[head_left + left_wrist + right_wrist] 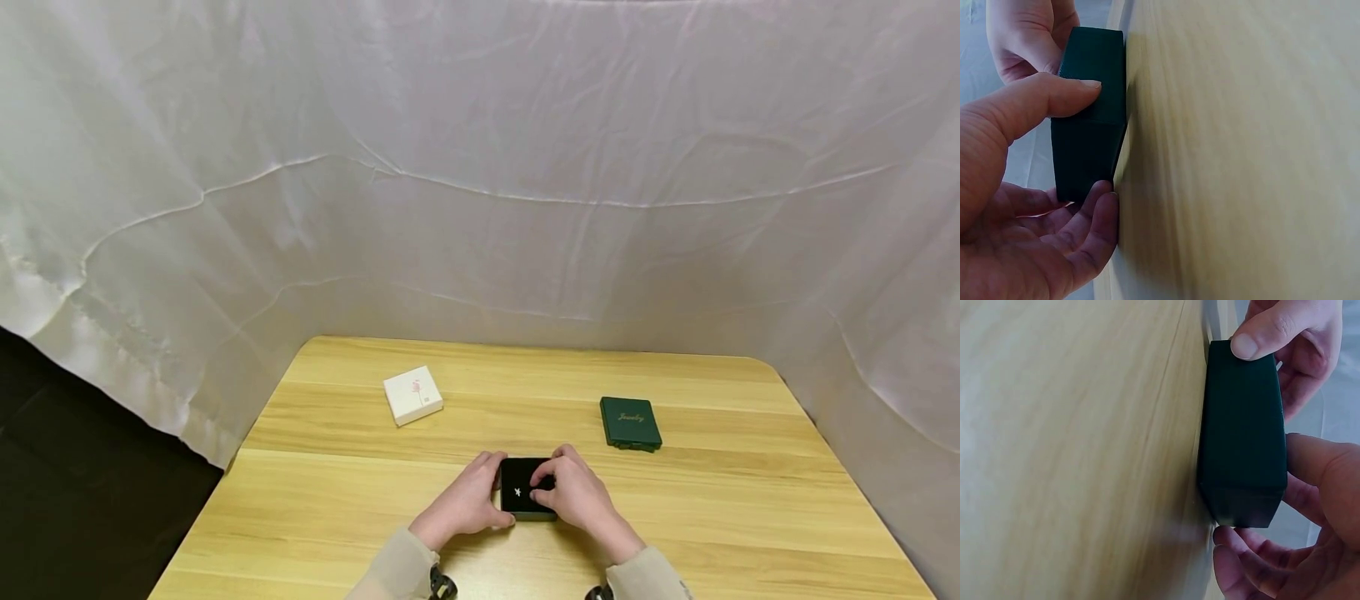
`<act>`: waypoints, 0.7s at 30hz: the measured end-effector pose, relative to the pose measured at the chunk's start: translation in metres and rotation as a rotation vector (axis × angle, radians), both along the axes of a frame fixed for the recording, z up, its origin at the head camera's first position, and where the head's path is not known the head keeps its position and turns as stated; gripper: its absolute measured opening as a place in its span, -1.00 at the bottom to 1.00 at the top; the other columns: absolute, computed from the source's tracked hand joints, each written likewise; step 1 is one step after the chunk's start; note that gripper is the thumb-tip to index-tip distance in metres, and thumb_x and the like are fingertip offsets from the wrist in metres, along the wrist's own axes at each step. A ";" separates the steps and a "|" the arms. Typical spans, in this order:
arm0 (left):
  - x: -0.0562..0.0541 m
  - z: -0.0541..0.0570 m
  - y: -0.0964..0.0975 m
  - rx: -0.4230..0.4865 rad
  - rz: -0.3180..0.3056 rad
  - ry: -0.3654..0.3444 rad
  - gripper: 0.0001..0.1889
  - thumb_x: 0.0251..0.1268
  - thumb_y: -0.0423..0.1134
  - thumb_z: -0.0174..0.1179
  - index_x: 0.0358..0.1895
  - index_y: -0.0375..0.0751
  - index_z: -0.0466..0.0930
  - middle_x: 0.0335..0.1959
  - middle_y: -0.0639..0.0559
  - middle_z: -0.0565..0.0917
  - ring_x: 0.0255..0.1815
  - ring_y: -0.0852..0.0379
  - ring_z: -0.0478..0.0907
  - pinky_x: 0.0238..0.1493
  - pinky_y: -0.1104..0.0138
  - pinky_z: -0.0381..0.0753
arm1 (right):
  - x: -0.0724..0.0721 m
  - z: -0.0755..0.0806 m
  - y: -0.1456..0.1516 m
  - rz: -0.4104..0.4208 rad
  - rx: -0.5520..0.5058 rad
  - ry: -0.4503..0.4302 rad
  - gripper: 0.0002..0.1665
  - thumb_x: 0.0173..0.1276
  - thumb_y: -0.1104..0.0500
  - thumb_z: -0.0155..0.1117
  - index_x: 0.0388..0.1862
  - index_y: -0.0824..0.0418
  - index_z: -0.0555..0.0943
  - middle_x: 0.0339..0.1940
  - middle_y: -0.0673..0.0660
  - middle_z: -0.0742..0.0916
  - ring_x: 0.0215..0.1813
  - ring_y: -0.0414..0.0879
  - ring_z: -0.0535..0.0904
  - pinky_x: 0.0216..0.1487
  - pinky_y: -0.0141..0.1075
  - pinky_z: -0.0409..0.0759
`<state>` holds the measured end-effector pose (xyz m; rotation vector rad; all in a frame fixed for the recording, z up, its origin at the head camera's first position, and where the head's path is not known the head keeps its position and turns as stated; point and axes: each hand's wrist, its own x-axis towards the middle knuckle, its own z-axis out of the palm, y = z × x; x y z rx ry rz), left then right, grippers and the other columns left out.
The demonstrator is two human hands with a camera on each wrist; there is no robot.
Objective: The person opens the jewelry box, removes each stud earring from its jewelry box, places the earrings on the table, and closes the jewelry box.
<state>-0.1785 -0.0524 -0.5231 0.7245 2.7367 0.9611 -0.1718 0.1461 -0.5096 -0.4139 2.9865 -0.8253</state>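
Note:
A dark green jewelry box base [529, 515] lies on the table with its black insert facing up. On the insert sits a small silvery star-shaped piece [517, 492]. My left hand [471, 493] grips the box's left end, thumb on the near side [1088, 150] and fingers around the far side. My right hand [576, 493] is over the right end, its thumb and index tips bent down at the insert, just right of the star. Whether anything small is between those tips is hidden. In the right wrist view, its other fingers curl by the box's end [1244, 506].
A green lid [630, 422] with gold lettering lies beyond the right hand. A white box [413, 395] with a pink print stands at the back left. The wooden table [337, 492] is bordered by pale hanging cloth [480, 250].

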 end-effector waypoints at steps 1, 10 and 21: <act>0.000 0.000 0.000 0.000 0.001 -0.002 -0.04 -0.19 -0.18 0.56 0.35 -0.44 0.29 0.08 -0.11 0.49 -0.03 0.13 0.45 0.11 0.24 0.52 | 0.000 0.000 0.000 0.001 0.000 0.001 -0.83 0.02 0.16 0.59 -0.50 -0.06 0.72 -0.14 0.07 0.55 -0.11 -0.04 0.48 -0.25 -0.15 0.55; 0.000 0.001 0.000 0.006 0.002 -0.002 -0.04 -0.20 -0.19 0.56 0.35 -0.44 0.29 0.08 -0.11 0.49 -0.04 0.13 0.45 0.11 0.24 0.51 | 0.000 -0.002 -0.001 -0.005 -0.007 0.001 -0.84 0.03 0.17 0.59 -0.51 -0.06 0.73 -0.11 0.10 0.56 -0.06 -0.02 0.48 -0.18 -0.14 0.55; 0.002 0.001 0.001 -0.003 0.013 -0.024 -0.03 -0.18 -0.17 0.55 0.37 -0.43 0.28 0.15 -0.15 0.47 0.04 0.07 0.46 0.17 0.20 0.49 | -0.001 -0.002 0.004 0.018 -0.073 -0.011 -0.86 0.05 0.24 0.56 -0.50 0.00 0.76 -0.09 0.13 0.57 -0.09 0.00 0.50 -0.09 -0.09 0.54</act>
